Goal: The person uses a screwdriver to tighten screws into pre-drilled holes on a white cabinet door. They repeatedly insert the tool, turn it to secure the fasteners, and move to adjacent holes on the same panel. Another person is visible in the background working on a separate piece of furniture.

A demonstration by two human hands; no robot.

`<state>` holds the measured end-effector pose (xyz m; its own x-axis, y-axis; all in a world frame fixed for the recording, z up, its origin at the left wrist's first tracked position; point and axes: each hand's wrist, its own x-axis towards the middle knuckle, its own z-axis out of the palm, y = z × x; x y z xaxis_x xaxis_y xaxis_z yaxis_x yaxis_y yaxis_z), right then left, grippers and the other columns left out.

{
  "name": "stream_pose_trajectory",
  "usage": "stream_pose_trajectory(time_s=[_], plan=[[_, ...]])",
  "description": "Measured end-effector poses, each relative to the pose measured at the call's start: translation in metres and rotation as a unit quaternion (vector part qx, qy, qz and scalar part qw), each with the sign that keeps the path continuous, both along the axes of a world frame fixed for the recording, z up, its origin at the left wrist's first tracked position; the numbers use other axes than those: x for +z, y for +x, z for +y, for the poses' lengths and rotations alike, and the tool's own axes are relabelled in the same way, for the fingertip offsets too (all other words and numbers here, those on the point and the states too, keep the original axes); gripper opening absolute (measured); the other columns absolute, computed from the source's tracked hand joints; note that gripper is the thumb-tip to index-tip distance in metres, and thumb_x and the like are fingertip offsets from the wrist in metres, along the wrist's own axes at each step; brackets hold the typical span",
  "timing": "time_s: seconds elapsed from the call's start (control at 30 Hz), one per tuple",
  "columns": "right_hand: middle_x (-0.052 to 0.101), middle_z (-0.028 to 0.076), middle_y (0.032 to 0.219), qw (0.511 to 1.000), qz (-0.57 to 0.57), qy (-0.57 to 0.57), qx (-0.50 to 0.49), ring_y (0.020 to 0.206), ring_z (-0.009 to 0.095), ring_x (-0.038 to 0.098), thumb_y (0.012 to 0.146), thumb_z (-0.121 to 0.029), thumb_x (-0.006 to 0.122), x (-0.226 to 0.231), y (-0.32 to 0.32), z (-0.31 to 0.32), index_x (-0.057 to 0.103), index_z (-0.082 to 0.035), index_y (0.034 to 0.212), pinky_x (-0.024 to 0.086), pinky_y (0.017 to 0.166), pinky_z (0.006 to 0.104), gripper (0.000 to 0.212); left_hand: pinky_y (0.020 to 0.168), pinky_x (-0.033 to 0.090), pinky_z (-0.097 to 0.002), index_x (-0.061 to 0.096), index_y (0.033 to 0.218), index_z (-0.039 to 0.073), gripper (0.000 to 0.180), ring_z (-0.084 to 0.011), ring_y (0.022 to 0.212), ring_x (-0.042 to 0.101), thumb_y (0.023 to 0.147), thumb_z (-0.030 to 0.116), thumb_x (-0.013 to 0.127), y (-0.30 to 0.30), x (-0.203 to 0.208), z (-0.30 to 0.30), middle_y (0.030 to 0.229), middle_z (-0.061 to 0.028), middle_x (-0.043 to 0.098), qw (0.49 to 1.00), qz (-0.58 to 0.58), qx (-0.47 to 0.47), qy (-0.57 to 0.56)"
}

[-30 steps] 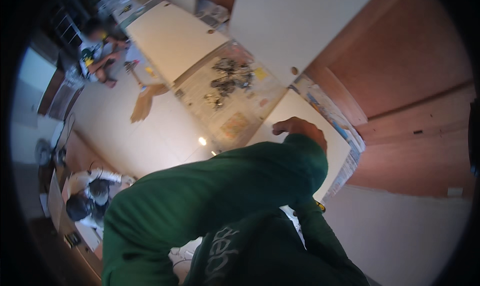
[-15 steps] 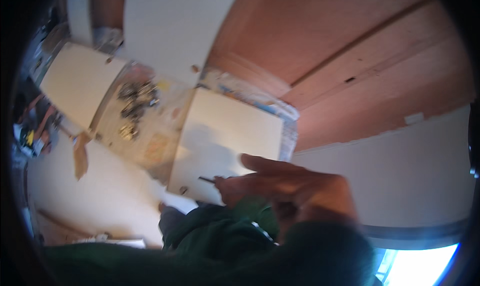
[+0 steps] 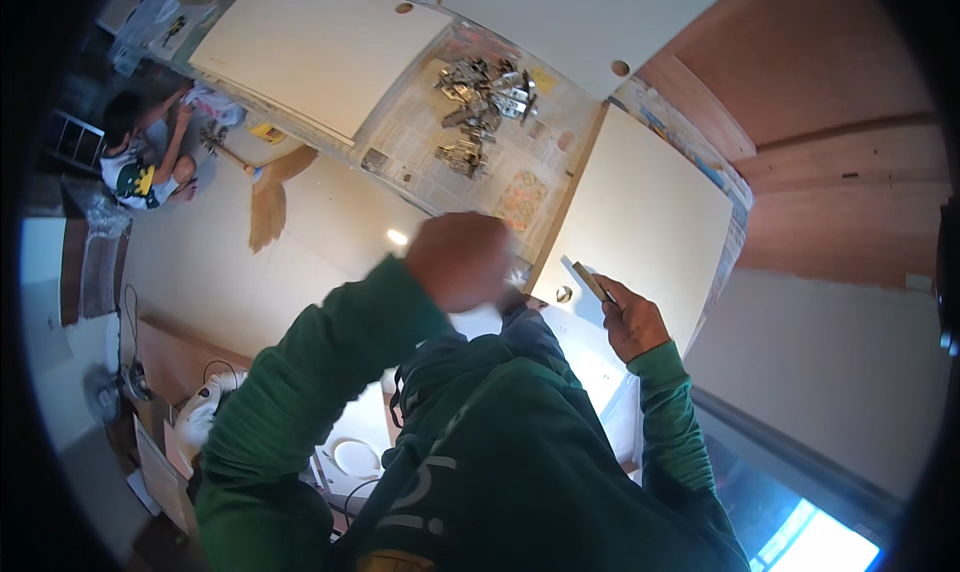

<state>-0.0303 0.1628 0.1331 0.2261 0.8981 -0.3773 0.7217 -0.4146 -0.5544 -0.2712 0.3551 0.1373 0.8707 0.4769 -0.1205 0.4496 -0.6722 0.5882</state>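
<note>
Our right hand (image 3: 632, 324) is clamped on a thin flat tool (image 3: 588, 280), its tip over the pale board (image 3: 650, 207) near a round hole. Our left hand (image 3: 458, 260) is blurred; we cannot tell its grip. Farther off, metal hinges (image 3: 482, 97) lie piled on printed newspaper (image 3: 415, 142), probably to protect the floor.

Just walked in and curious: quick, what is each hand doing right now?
Left hand: blurred; open or closed cannot be told.
Right hand: closed on a small flat tool over the pale board.
</note>
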Motion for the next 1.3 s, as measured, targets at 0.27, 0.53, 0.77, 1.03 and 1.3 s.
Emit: stream_pose_trajectory(time_s=[0.27,0.53,0.77,1.03,1.3], plan=[[0.073,0.025,0.094,0.993,-0.111,0.017,0.045,0.085,0.046,0.071,0.099,-0.013,0.058,-0.035,0.006,-0.041,0.060,-0.014,0.143,0.059,0.080,0.0541,0.044,0.071,0.059,-0.0371,0.066,0.114,-0.002,0.057,-0.0221,0.080,0.072,0.102,0.053,0.059,-0.047,-0.156,-0.070,0.095,-0.0132,0.075,0.847,-0.009,0.235,-0.477],[0.073,0.020,0.088,0.965,-0.223,-0.104,0.087,0.079,0.041,0.073,0.101,-0.019,0.055,-0.037,0.004,-0.027,0.060,-0.020,0.142,0.060,0.072,0.0532,0.041,0.085,0.061,-0.0454,0.043,0.146,-0.005,0.094,-0.0316,0.120,0.066,0.098,0.076,0.047,0.030,-0.174,-0.108,0.137,-0.0240,0.063,0.715,-0.023,0.262,-0.647],[0.070,0.018,0.094,0.940,-0.247,-0.111,0.207,0.078,0.038,0.074,0.095,-0.013,0.056,-0.029,0.017,-0.009,0.060,-0.026,0.145,0.062,0.070,0.0479,0.052,0.078,0.065,-0.0461,0.046,0.139,-0.003,0.072,-0.0329,0.110,0.072,0.104,0.058,0.054,0.069,-0.175,-0.127,0.124,-0.0190,0.060,0.669,-0.124,0.381,-0.626],[0.069,0.017,0.094,0.911,-0.289,-0.089,0.281,0.071,0.037,0.074,0.097,-0.016,0.055,-0.036,0.019,-0.001,0.062,-0.027,0.146,0.062,0.065,0.0473,0.050,0.070,0.067,-0.0439,0.052,0.132,-0.002,0.054,-0.0323,0.098,0.076,0.108,0.046,0.053,0.077,-0.172,-0.133,0.120,-0.0183,0.061,0.670,-0.157,0.402,-0.604],[0.070,0.016,0.094,0.879,-0.329,-0.104,0.330,0.071,0.034,0.075,0.100,-0.017,0.053,-0.035,0.016,0.004,0.061,-0.024,0.147,0.062,0.064,0.0458,0.048,0.065,0.065,-0.0377,0.054,0.127,-0.006,0.056,-0.0302,0.093,0.077,0.106,0.046,0.056,0.076,-0.175,-0.139,0.114,-0.0191,0.064,0.679,-0.194,0.410,-0.577]])
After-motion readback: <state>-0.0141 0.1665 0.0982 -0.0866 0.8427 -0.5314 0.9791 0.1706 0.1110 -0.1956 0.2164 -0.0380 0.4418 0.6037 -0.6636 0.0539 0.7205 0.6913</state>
